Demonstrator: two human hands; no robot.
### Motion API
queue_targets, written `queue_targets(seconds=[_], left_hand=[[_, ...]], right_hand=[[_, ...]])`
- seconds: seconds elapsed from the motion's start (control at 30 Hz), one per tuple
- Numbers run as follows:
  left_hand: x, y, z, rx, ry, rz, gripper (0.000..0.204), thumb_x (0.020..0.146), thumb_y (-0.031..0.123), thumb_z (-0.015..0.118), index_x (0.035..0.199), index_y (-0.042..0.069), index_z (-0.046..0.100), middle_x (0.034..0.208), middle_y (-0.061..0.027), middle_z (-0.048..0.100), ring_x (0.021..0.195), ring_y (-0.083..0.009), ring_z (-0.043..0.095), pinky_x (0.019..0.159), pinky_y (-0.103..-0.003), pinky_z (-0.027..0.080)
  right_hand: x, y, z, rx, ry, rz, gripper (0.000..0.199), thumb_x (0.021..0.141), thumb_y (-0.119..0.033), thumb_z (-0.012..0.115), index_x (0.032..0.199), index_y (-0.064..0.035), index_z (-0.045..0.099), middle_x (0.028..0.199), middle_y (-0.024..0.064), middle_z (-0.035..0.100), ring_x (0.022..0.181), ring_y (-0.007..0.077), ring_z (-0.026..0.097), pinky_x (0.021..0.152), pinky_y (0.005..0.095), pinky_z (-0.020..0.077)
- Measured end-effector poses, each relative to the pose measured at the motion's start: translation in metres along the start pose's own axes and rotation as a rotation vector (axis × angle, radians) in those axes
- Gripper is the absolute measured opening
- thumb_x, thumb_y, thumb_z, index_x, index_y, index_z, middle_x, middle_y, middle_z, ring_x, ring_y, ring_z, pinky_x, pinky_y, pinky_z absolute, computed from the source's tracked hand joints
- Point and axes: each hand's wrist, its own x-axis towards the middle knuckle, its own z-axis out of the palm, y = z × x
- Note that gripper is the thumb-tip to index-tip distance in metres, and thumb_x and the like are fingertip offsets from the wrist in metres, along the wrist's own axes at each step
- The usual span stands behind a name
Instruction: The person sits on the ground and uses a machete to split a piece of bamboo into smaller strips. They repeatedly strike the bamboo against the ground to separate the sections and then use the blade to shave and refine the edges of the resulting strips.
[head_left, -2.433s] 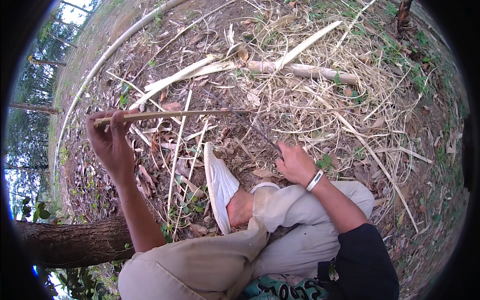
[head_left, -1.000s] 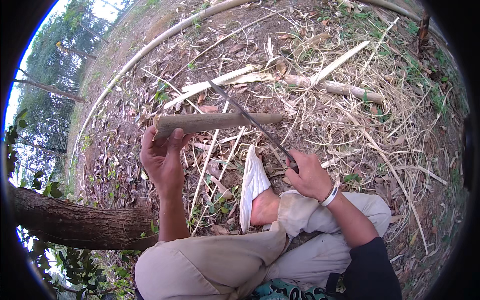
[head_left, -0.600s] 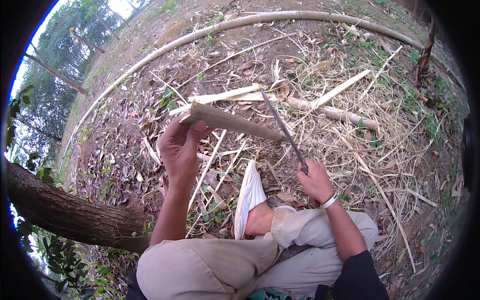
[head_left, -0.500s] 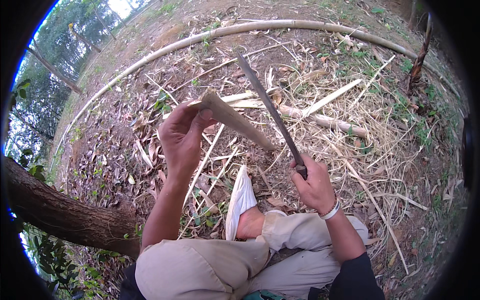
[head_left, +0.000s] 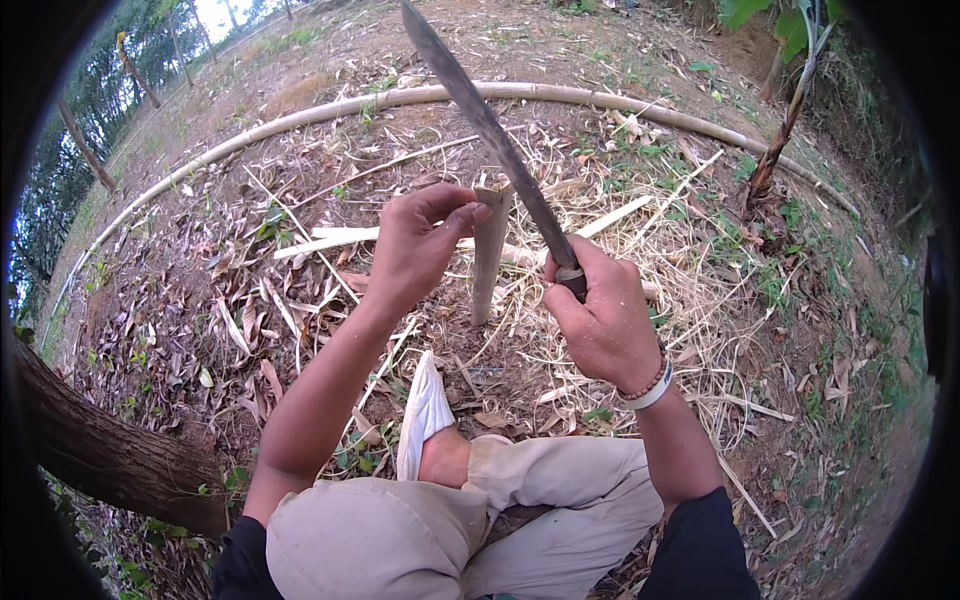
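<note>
Between thumb and fingers, my left hand [head_left: 425, 235] pinches the top of a split bamboo piece [head_left: 489, 258], which stands nearly upright with its lower end at the ground. My right hand [head_left: 603, 312] is wrapped round the handle of a machete [head_left: 490, 130]. The long dark blade points up and to the left, passing close to the bamboo's top edge; whether they touch I cannot tell. Behind the bamboo, pale split strips [head_left: 335, 240] lie on the ground.
Thin pale shavings [head_left: 690, 280] and dry leaves cover the ground. A long bamboo pole [head_left: 400, 97] curves across the far side. At the left is a thick tree trunk [head_left: 110, 455]; a thin plant stem [head_left: 780, 140] stands at the far right. My shoe [head_left: 425, 405] is below the bamboo.
The bamboo piece has gone from slanting to nearly upright, moving right with my left hand. My right hand has raised the machete, bringing its blade beside the bamboo's top. The view has shifted slightly.
</note>
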Motion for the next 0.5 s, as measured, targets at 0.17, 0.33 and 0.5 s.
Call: queue_targets(seconds=[0.17,0.33,0.5], left_hand=[[0.000,-0.002,-0.004,0.102,-0.003,-0.013,0.014,0.090,0.008,0.068,0.098,-0.004,0.069,0.090,-0.0093,0.072,0.082,-0.0132,0.069,0.076,-0.028,0.059],[-0.002,0.004,0.000,0.075,-0.043,-0.010,0.012,0.090,0.006,0.068,0.098,-0.002,0.069,0.088,-0.0086,0.072,0.081,-0.0121,0.069,0.076,-0.028,0.059],[-0.003,0.010,0.004,0.193,0.001,0.071,0.010,0.090,0.006,0.066,0.096,-0.002,0.070,0.084,-0.0073,0.072,0.079,-0.0098,0.067,0.068,-0.026,0.055]], right_hand=[[-0.007,-0.046,-0.018,0.338,0.433,-0.217,0.011,0.080,-0.004,0.057,0.090,-0.0014,0.055,0.061,0.0009,0.047,0.050,0.0073,0.047,0.050,0.0256,0.0380],[0.003,-0.007,0.006,0.068,0.109,-0.028,0.011,0.080,-0.006,0.054,0.087,0.0012,0.054,0.062,0.0115,0.054,0.051,0.0199,0.055,0.052,0.0339,0.0429],[0.007,0.010,0.008,0.036,-0.054,0.097,0.015,0.078,-0.011,0.055,0.084,0.0033,0.054,0.064,0.0143,0.057,0.058,0.0253,0.058,0.059,0.0384,0.0463]])
